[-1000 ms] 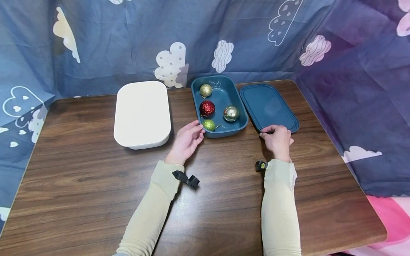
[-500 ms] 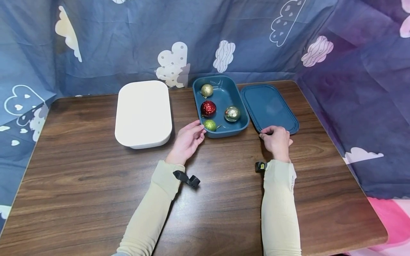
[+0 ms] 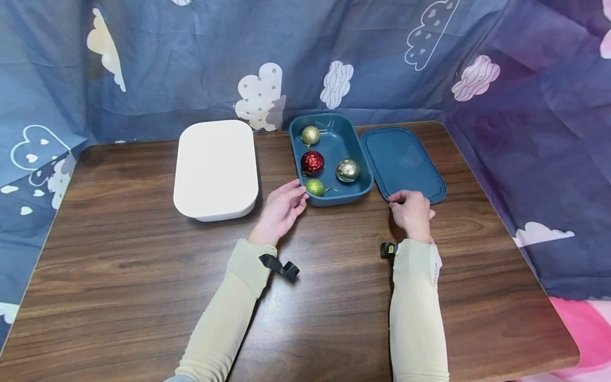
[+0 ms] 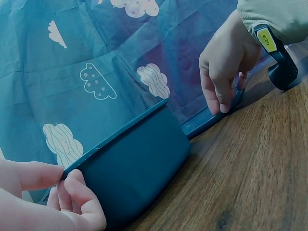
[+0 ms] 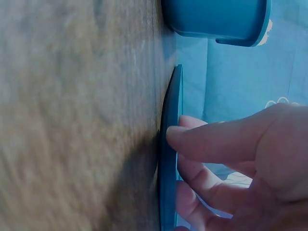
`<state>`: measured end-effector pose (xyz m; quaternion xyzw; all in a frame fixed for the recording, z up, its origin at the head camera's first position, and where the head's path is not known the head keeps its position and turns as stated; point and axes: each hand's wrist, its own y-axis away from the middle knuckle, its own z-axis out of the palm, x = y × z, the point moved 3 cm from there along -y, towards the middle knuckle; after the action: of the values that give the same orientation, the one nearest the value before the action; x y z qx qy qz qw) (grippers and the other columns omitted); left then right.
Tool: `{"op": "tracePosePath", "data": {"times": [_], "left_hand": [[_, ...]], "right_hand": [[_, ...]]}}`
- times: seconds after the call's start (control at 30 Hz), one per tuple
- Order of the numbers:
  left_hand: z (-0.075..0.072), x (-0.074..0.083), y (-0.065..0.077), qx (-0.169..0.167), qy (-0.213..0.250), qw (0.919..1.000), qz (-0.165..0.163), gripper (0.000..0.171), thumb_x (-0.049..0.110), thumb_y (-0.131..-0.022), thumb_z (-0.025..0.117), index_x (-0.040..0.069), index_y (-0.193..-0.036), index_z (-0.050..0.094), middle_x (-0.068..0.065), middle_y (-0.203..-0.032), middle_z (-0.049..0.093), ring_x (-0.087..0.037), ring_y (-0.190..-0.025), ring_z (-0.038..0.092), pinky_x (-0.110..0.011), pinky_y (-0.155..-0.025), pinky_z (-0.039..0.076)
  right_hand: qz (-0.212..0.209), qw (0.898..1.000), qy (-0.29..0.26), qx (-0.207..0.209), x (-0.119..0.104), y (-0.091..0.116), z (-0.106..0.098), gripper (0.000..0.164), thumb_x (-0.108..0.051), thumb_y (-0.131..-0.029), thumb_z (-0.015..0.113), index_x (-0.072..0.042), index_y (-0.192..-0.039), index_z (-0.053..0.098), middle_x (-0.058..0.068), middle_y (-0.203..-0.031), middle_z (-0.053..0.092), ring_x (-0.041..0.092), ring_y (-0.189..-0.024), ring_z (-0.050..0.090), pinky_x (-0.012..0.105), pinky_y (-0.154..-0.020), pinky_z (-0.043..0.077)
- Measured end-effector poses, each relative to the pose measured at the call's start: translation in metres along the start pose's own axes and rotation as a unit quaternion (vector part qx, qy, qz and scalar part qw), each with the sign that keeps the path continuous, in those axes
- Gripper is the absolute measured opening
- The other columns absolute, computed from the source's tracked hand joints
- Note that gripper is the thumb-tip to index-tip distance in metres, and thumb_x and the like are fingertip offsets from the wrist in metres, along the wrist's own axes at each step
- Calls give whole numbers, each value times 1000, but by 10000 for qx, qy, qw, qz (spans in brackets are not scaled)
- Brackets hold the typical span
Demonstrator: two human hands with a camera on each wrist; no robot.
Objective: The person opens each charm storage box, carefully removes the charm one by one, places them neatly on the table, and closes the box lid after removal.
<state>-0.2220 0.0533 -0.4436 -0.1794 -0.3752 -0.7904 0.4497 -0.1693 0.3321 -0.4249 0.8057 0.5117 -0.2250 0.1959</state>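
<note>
A blue rectangular container stands at the back of the table, right of centre. Inside lie a small gold bauble, a red bauble, a green bauble and a shiny pale-gold bauble. My left hand pinches the container's rim at its near left corner, as the left wrist view shows. Flat on the table to its right is a matching blue lid. My right hand grips the lid's near edge, its thumb against the side and the fingers over the top.
A white lidded box stands left of the blue container. Behind the wooden table hangs a blue cloth with cloud prints, and it continues along the right side. Pink fabric shows beyond the table's right corner.
The view has shifted slightly. Both hands keep their places on the container rim and the lid edge; the baubles stay where they were.
</note>
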Motion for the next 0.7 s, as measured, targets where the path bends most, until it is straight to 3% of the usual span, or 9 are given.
{"op": "tracePosePath", "data": {"times": [0.17,0.3,0.5,0.7], "left_hand": [[0,0,-1,-4,-16,10000,56,41,-5,-93,51,-1,-133,45,-1,-83,61,-9,-73,57,-14,-66,46],[0,0,0,-32,-48,10000,67,45,-4,-93,51,-3,-137,42,-1,-84,61,-9,-73,57,-15,-66,47],[1,1,0,-10,-125,9999,106,49,-4,-93,51,-5,-141,39,0,-83,60,-8,-72,57,-14,-66,46],[0,1,-2,204,-83,9997,77,41,-3,-94,51,-4,-135,46,0,-81,59,-8,-67,58,-15,-64,46]], "right_hand": [[-29,9998,115,-168,0,0,0,30,-5,-87,45,-4,-104,71,21,-118,64,43,-122,46,66,-95,23],[-66,9996,204,-203,-1,0,-1,34,-5,-86,44,-4,-106,71,21,-121,64,43,-122,46,66,-94,24],[-4,9994,196,-275,-3,1,-2,25,-13,-93,50,-3,-103,71,22,-119,64,44,-121,46,66,-95,23],[7,9991,151,-387,-3,1,-2,23,-17,-94,54,-2,-100,70,21,-113,65,43,-120,46,69,-98,19]]}}
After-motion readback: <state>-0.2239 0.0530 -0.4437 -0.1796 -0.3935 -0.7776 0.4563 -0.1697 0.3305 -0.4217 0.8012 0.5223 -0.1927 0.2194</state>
